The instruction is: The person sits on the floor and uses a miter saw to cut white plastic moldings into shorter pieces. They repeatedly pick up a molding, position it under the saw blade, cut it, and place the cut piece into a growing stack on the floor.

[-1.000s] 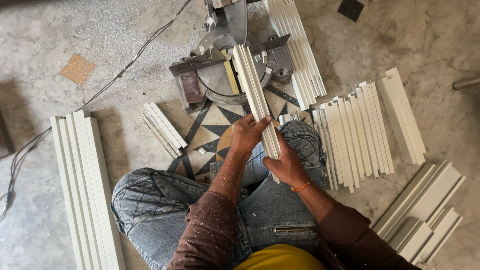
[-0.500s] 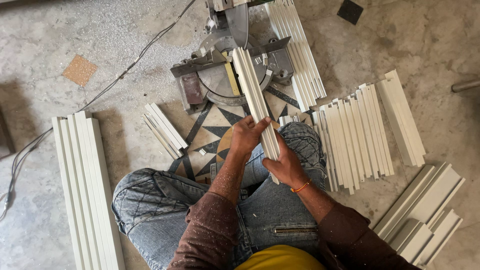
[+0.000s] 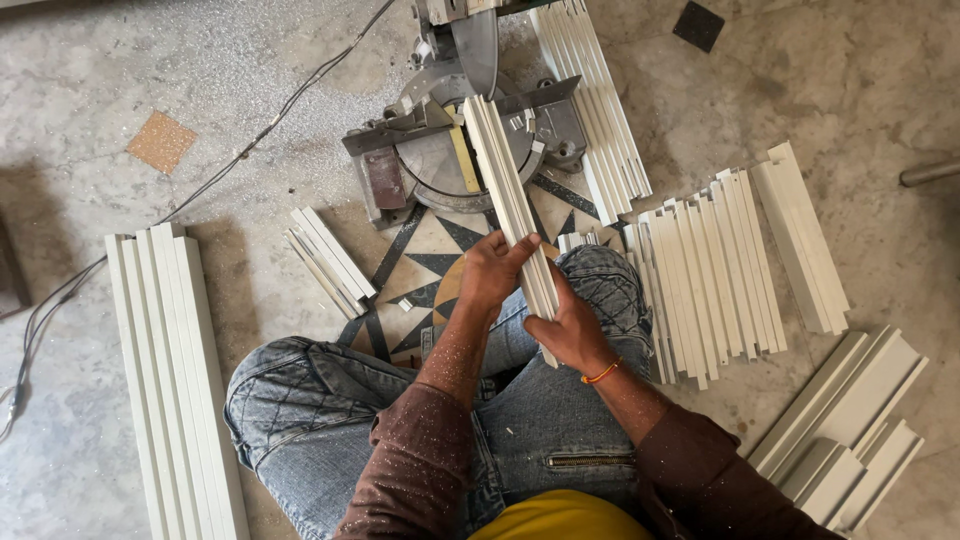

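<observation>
While seated on the floor (image 3: 800, 90) with knees apart, holds a bundle of white strips (image 3: 505, 170) in both hands. Left hand (image 3: 492, 268) wrapped over the bundle about halfway along, grip clenched on it. Right hand (image 3: 570, 335) closed around the near end, just above the right knee, grip likewise grasping the bundle; orange band (image 3: 600, 373) at that wrist. Bundle points away from the body, far end lying across the round base of the saw (image 3: 440, 150), against or very near its back fence; cannot tell whether touching. Blade raised, clear of the strips.

Progress, judged from the lie of things:
- Done, apparently: fan of short strips (image 3: 710, 275) to the right of the knee, ends roughly level; a second short stack (image 3: 800, 235) just beside it; a small bundle (image 3: 325, 255) left of the saw.
- Waiting, apparently: long strips (image 3: 170, 370) in a row at far left, well apart from the saw; another stack (image 3: 590, 100) beside the saw on its right.
- Uncertain: wider pieces (image 3: 850, 420) at lower right, no sign either way.

Looks roughly midway, with a fair share of stock left. Cable (image 3: 250, 150) trails off to the left.
</observation>
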